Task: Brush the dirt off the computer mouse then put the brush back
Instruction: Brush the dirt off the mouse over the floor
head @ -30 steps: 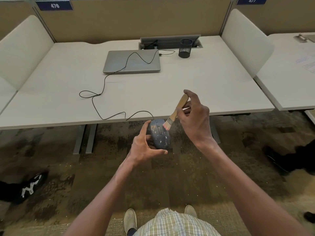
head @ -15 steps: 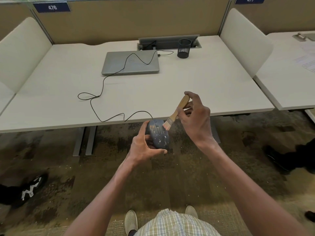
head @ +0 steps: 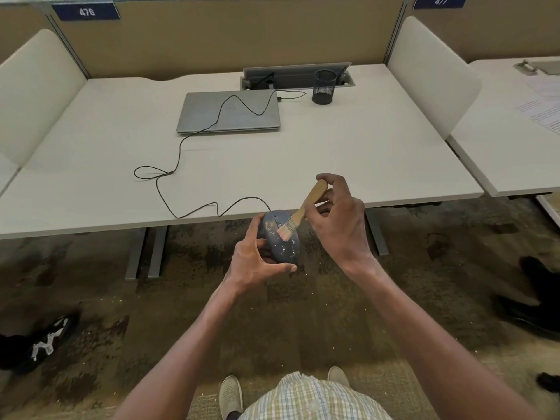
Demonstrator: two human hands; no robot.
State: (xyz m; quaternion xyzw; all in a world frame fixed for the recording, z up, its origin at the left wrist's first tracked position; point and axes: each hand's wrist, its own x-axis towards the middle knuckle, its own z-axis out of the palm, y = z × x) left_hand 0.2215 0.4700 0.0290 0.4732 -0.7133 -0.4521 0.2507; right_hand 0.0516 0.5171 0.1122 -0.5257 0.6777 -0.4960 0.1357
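Observation:
My left hand (head: 253, 262) holds a dark grey computer mouse (head: 281, 241) from the left and below, out past the desk's front edge above the carpet. Pale specks of dirt dot the mouse's top. Its black cable (head: 169, 177) runs back over the desk to the laptop. In my right hand (head: 339, 222) is a small brush (head: 298, 215) with a wooden handle, gripped near its end. The pale bristles rest on the upper right of the mouse.
A closed grey laptop (head: 228, 112) lies at the back of the white desk (head: 363, 153), next to a black mesh pen cup (head: 324, 86). White dividers stand at both sides. Other people's shoes (head: 45, 344) are on the carpet to the left and right.
The brush bristles have slid down from the mouse's top edge onto its upper surface. Both hands have stayed almost in place.

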